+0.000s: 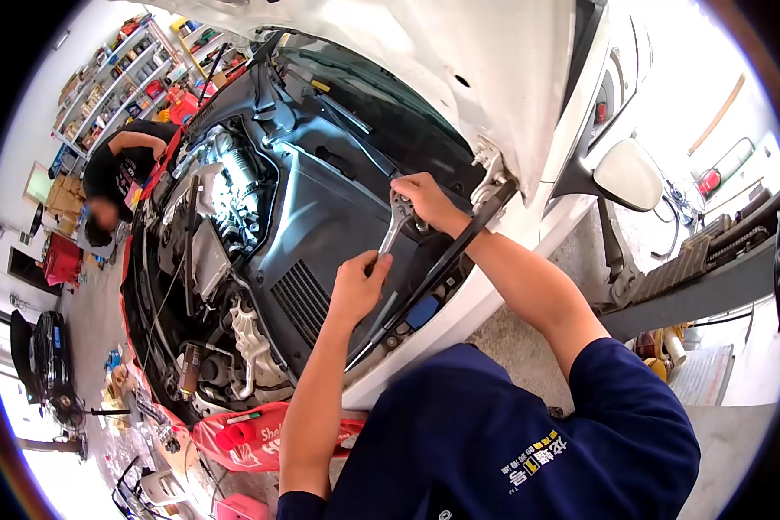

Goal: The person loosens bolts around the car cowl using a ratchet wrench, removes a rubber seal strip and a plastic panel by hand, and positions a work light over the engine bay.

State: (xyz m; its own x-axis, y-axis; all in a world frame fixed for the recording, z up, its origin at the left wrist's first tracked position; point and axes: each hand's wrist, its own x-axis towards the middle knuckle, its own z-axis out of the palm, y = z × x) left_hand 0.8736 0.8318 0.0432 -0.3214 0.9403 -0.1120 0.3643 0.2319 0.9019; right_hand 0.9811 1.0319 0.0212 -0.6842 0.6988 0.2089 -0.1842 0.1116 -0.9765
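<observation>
My left hand (358,289) is closed around the handle of a chrome ratchet wrench (393,227). The wrench slants up and to the right across the black plastic cowl cover (321,230) below the windshield. At its head end, my right hand (428,201) has its fingers wrapped over the top. Whatever the wrench head sits on is hidden by the head and my fingers. A black wiper arm (355,143) runs down toward my right hand. Beside my right wrist a black hood strut (446,260) passes diagonally near the open white hood's hinge (491,165).
The lit engine (234,178) lies exposed to the left. A spray can (191,371) stands at the bay's front. Red fender covers (251,438) drape the car's edge. A co-worker (126,165) bends over the far side. A side mirror (628,176) juts out at right.
</observation>
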